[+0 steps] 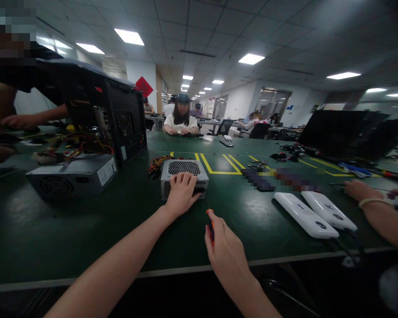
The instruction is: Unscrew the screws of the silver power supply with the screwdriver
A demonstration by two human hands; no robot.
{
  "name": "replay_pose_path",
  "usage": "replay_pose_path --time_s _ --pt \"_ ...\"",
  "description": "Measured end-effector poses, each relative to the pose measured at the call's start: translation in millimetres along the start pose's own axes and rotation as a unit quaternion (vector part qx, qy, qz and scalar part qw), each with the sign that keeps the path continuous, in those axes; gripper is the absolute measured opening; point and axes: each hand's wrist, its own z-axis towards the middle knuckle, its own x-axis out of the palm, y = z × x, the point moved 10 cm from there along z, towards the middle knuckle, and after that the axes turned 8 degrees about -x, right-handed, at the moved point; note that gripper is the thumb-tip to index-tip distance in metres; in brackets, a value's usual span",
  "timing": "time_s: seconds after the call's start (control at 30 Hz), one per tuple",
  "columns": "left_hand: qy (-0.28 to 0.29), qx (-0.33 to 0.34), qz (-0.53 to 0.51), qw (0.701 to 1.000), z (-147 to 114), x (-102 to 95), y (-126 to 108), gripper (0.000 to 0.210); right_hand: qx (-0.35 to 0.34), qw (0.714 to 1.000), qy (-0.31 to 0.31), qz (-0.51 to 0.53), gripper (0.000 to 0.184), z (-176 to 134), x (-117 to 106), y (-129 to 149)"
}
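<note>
A grey computer power supply (167, 176) sits on the green table in front of me, its perforated face up and a bundle of coloured cables (159, 165) behind its left side. My left hand (182, 194) lies over its top and near side, fingers bent over it and thumb near a dark socket area. In my right hand (223, 243) is a screwdriver (211, 220) with an orange and black handle, fingers wrapped round it. Its thin shaft points up at the near right corner of the power supply; whether the tip touches cannot be made out.
On the left are a second power supply (73, 176) and a black computer case (119, 115), with a co-worker behind. Two white devices (305, 216) lie to the right, beside another person's hand (360, 192). Dark monitors (338, 132) stand farther right. Yellow tape (219, 172) marks the table.
</note>
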Motion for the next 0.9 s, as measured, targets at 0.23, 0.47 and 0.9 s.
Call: replay_pose_path --time_s 0.23,0.47,0.9 --pt "-0.002 0.004 0.001 1.000 1.0 -0.3 -0.6 0.038 -0.100 0.972 0.068 -0.201 0.042 2.5 6.9 13.3" --pt "-0.003 0.004 0.005 1.000 1.4 0.2 -1.0 0.041 -0.004 0.990 0.098 -0.100 0.034 4.0 5.5 -9.9" --pt "-0.004 -0.010 -0.001 1.000 1.5 0.0 -0.1 0.038 -0.019 0.996 -0.079 -0.020 0.021 1.6 -23.3 -4.1"
